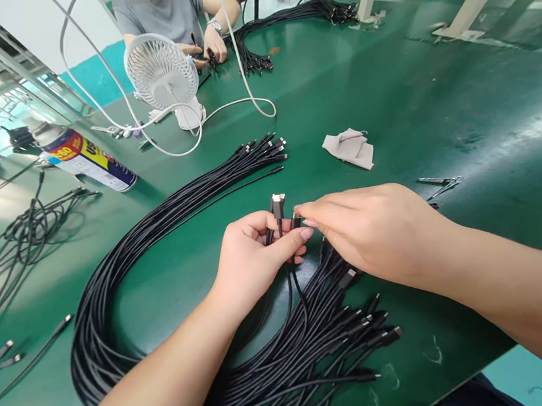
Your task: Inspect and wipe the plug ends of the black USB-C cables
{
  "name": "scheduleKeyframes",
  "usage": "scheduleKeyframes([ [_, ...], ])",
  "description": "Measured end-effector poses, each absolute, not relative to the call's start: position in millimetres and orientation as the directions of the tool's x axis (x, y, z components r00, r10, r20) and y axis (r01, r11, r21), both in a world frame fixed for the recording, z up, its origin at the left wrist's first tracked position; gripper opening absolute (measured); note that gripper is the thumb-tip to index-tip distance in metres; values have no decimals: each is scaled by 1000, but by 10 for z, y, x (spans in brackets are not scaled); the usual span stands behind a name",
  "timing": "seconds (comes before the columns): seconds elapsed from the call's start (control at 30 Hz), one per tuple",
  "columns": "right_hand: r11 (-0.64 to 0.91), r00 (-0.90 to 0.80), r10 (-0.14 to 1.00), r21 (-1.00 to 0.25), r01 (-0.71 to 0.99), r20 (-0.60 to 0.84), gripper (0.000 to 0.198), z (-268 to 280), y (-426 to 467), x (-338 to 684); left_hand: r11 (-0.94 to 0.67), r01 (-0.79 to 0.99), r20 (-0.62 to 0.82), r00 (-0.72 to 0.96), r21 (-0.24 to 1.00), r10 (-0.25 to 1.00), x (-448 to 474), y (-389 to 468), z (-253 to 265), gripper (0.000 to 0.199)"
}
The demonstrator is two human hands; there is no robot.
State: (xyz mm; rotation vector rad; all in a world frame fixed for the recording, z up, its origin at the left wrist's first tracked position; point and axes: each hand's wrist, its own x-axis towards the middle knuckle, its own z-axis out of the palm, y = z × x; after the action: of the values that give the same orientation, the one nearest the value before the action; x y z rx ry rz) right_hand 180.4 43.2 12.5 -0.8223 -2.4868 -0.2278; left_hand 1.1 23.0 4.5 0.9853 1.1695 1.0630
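Observation:
My left hand (pixel 253 248) is closed around a few black USB cables, their plugs pointing up between thumb and fingers. One plug (pixel 278 208) with a bright metal end stands above the fingers. Beside it, a second cable plug (pixel 296 219) is pinched at its tip by my right hand (pixel 384 225), whose fingers are pressed together. Below both hands lies a thick bundle of black cables (pixel 291 353), its plug ends fanned out to the right. The bundle curves around on the left, and its other ends (pixel 264 147) lie beyond my hands.
Past the bundle are a grey cloth scrap (pixel 350 149), metal tweezers (pixel 441 186), a white fan (pixel 161 71) and a leaning spray can (pixel 88 160). Loose cables (pixel 30 234) lie at left. Across the green table (pixel 418 104), a person handles another cable bundle (pixel 286 18).

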Motion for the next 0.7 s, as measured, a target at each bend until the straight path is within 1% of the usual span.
scheduleKeyframes([
  [0.37, 810, -683, 510, -25, 586, 523, 28, 136, 440, 1804, 216, -137, -206, 84, 967, 975, 11, 233, 29, 38],
  [0.7, 792, -693, 535, 0, 611, 482, 29, 139, 428, 1812, 199, -135, -189, 81, 971, 979, 6, 231, 5, 32],
])
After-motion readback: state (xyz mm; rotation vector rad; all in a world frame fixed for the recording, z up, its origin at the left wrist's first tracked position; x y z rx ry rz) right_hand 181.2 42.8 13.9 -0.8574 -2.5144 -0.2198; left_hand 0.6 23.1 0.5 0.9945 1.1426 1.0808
